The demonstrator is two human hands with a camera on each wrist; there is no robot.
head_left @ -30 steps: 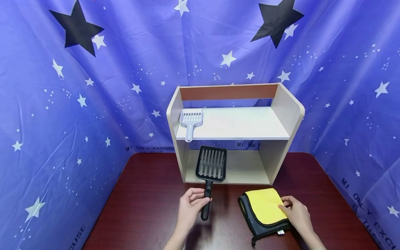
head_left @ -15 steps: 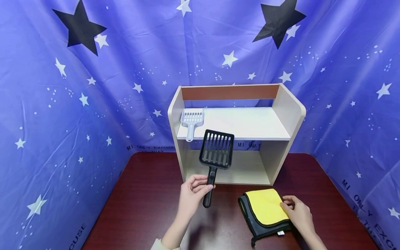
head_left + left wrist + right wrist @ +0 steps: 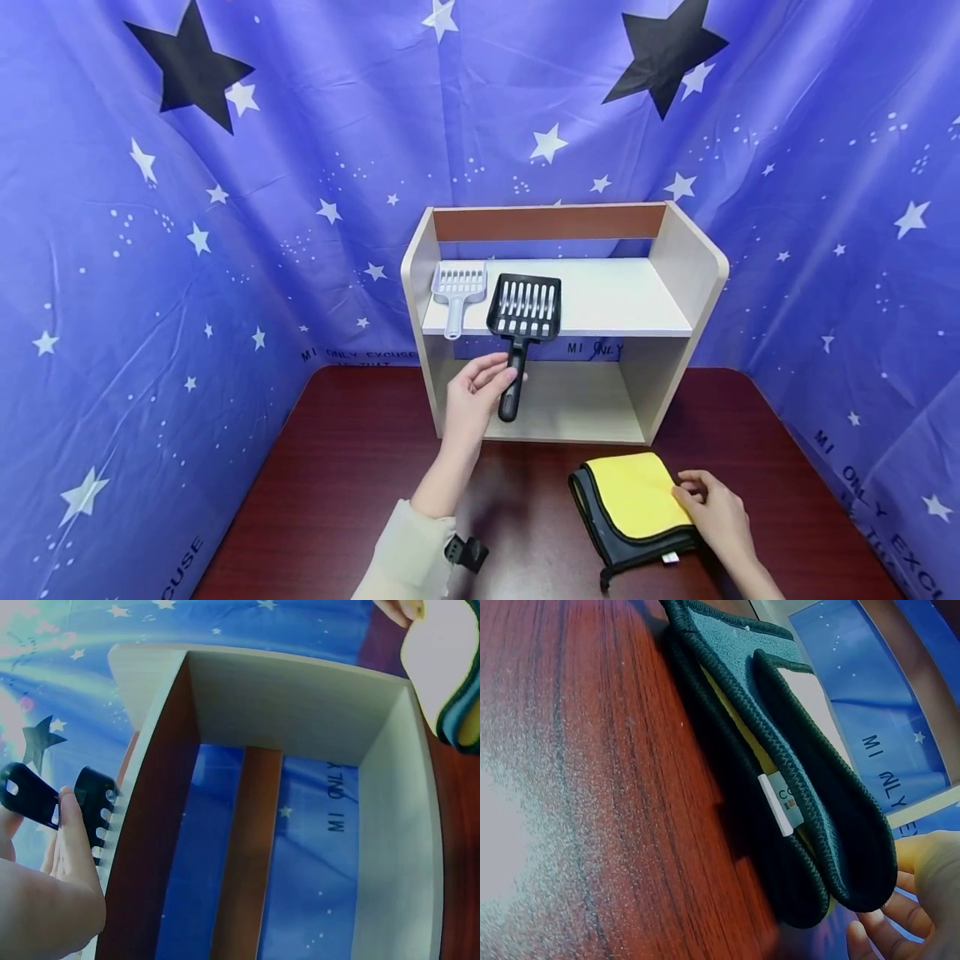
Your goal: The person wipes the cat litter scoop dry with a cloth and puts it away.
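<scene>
My left hand [image 3: 476, 396] pinches the handle of a black slotted litter scoop [image 3: 525, 307]. In the head view the scoop is raised, its head in front of the white upper board of a small shelf [image 3: 615, 292]; whether it touches the board cannot be told. The left wrist view shows part of the black scoop [image 3: 94, 810] at the left, beside the left hand [image 3: 60, 885]. My right hand [image 3: 712, 512] pinches the right edge of a folded yellow and dark grey cloth [image 3: 637, 496] on the table. In the right wrist view, fingers are at the cloth's [image 3: 802, 772] folded end.
A pale grey slotted scoop [image 3: 460, 287] lies at the left of the upper board, its handle over the front edge. The shelf's side panels [image 3: 690, 292] rise on both sides. A dark red table [image 3: 337, 467] lies below, with a blue starry curtain [image 3: 225, 333] around.
My left hand has raised the black litter scoop and carried it forward, from in front of the lower compartment up to the upper board. My right hand and the cloth stay nearly in place.
</scene>
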